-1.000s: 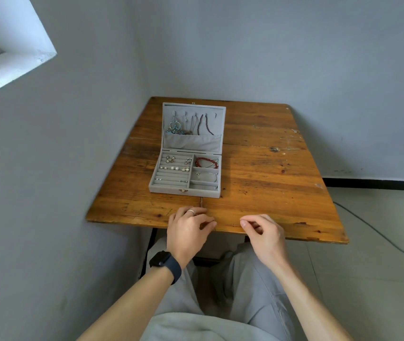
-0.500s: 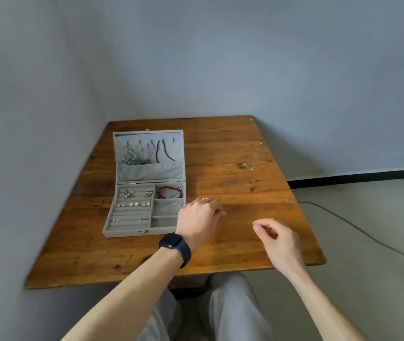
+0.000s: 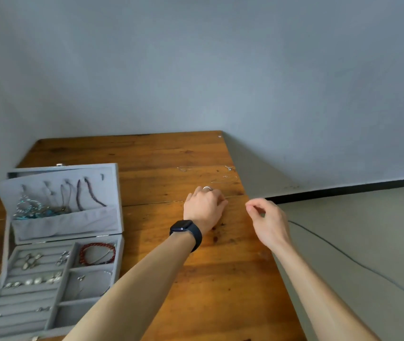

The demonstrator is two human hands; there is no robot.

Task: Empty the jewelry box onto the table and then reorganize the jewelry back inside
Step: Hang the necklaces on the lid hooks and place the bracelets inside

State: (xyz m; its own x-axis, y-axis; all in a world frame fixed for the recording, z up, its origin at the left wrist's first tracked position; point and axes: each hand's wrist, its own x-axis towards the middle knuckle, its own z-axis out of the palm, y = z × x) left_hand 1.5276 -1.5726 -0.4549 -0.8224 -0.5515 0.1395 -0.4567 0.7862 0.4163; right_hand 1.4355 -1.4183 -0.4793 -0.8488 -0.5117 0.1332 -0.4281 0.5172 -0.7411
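**A:** What is the surface like?

**B:** It is a wooden table of orange-brown planks with dark knots and stains, and it fills the lower left and middle of the frame. A seam between two planks runs across it under the hands.

**A:** And the room?

**B:** A plain grey wall takes up the whole upper half. At the right, a black skirting strip edges a pale floor, and a dark cable trails across it.

**A:** Where is the jewelry box?

**B:** The jewelry box is at the lower left, on the table, with its lid standing open. Necklaces hang in the lid. A red bracelet lies in the upper right compartment, and small earrings sit in the padded rows on the left. Faint thin chains lie on the bare wood near the table's upper right corner.

**A:** What are the hands doing?

**B:** The left hand, with a dark watch and a ring, is at mid-frame, its fingers curled down against the wood. The right hand hovers just right of it, past the table's edge, with the thumb tip near the forefinger. I cannot tell whether either hand holds anything.
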